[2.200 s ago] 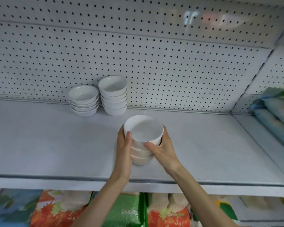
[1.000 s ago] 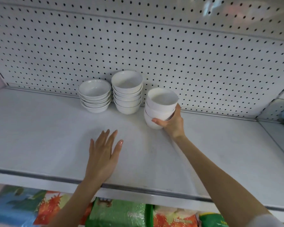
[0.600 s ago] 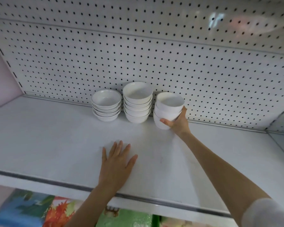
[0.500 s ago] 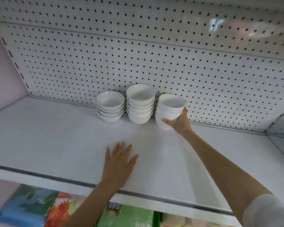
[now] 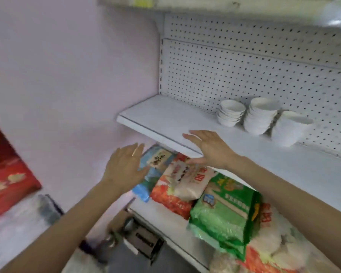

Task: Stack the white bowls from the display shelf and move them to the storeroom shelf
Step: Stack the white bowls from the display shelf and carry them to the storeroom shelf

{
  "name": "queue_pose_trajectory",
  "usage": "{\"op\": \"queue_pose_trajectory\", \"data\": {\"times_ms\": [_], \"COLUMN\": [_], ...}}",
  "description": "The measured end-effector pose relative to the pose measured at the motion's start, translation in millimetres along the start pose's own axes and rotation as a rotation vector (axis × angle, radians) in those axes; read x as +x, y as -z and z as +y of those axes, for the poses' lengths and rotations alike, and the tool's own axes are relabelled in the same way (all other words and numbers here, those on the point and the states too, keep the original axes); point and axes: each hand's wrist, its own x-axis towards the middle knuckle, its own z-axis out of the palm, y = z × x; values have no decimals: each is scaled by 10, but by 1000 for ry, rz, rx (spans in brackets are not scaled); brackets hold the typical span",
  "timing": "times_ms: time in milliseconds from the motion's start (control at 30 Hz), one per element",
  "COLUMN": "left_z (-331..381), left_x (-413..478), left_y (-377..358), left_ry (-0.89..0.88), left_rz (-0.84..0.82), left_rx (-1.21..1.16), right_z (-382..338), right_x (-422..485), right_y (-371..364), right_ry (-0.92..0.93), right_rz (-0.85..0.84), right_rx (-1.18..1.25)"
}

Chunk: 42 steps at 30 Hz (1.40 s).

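Three stacks of white bowls [image 5: 260,117] stand on the far storeroom shelf [image 5: 165,123]; left hand [image 5: 124,168] and right hand [image 5: 211,148] both flat, empty.

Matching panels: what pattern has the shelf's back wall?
White pegboard, small dark holes in rows; head view.

We are looking at stacked bowls [image 5: 261,117] showing plain white; the shelf [image 5: 165,123] beneath them is reading white as well; the back panel [image 5: 244,71] is showing white with even rows of small dark dots; the wall [image 5: 67,75] is glowing pale lilac; below we are seeing a blue packet [image 5: 146,174], an orange-red packet [image 5: 171,196] with white, a green packet [image 5: 224,213]; a red bag [image 5: 6,174] is showing pale gold motifs.
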Motion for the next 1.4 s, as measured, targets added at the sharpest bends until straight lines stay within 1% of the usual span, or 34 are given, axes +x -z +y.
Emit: {"op": "queue_pose_trajectory", "data": {"times_ms": [100, 200, 300, 367, 433, 533, 600, 700, 767, 833, 900, 967, 1033, 1100, 1167, 1267, 1400], "left_z": [-904, -1699, -2228, -2342, -2341, -2270, -2264, -2398, -2559, -2710, -2865, -3017, -3145, -3274, -3442, -3764, -4317], "left_x": [-1076, -2407, -3895, -4907, -5808, -6927, -7540, -8356, -8902, -9374, -9795, -10180, -10561, -10935, -11353, -12000, -12800], "left_y": [450, 988, 1578, 1897, 2203, 2637, 2848, 3149, 3349, 3574, 3737, 3848, 3871, 3817, 3789, 3820, 3901], "left_ry": [179, 412, 736, 959, 1129, 1384, 1489, 1583, 1632, 1684, 1714, 1735, 1764, 1775, 1800, 1834, 1749], "left_rz": [55, 60, 51, 43, 8, 20, 3, -47, -54, -77, -109, -98, -85, -151, -170, -150, -167], "left_rx": [158, 290, 358, 422, 506, 575, 627, 725, 777, 792, 792, 786, 763, 758, 746, 693, 680], "right_z": [-1358, -2889, -4500, -5566, -6568, -7973, -8808, -9919, -10621, -11296, -11930, -12507, -13004, -13460, -13911, -14485, -15154], "right_x": [603, 1049, 1222, 1142, 940, 498, 151, -257, -425, -528, -594, -654, -742, -847, -952, -1099, -1222], "right_y": [139, 354, 627, 779, 934, 1229, 1435, 1686, 1796, 1889, 1943, 1986, 2015, 2005, 1947, 1828, 1723], "right_ry": [290, 550, 840, 1053, 1257, 1513, 1625, 1763, 1842, 1895, 1910, 1902, 1892, 1914, 1935, 1884, 1781], "right_rz": [-69, -34, 18, 56, 98, 135, 128, 157, 174, 156, 127, 95, 37, -31, -68, -95, -139], "right_rx": [-46, -39, -4, 3, -7, -22, -6, 4, 50, 87, 60, 16, -1, 21, 49, 74, 67]}}
